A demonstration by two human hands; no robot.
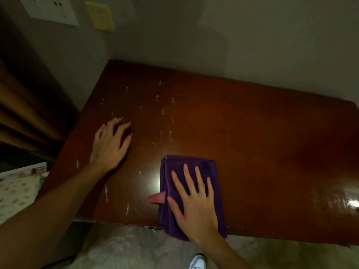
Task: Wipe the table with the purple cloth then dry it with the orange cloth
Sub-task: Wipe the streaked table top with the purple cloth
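While the right hand [196, 206] lies flat with fingers spread on the folded purple cloth [191, 193], pressing rather than grasping it, the cloth sits at the near edge of the brown table [262, 136], its lower end overhanging; a pink-orange strip [155, 198] protrudes at its left side; the left hand [109, 145] rests on the tabletop, loosely curled and holding nothing, among pale streaks [163, 111].

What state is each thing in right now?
Folded purple cloth: flat on table, overhanging near edge.
Brown wooden table: white streaks on left part.
Right hand: open, pressing cloth.
Left hand: open, resting on bare table.
Reddish tab: protruding beside cloth.
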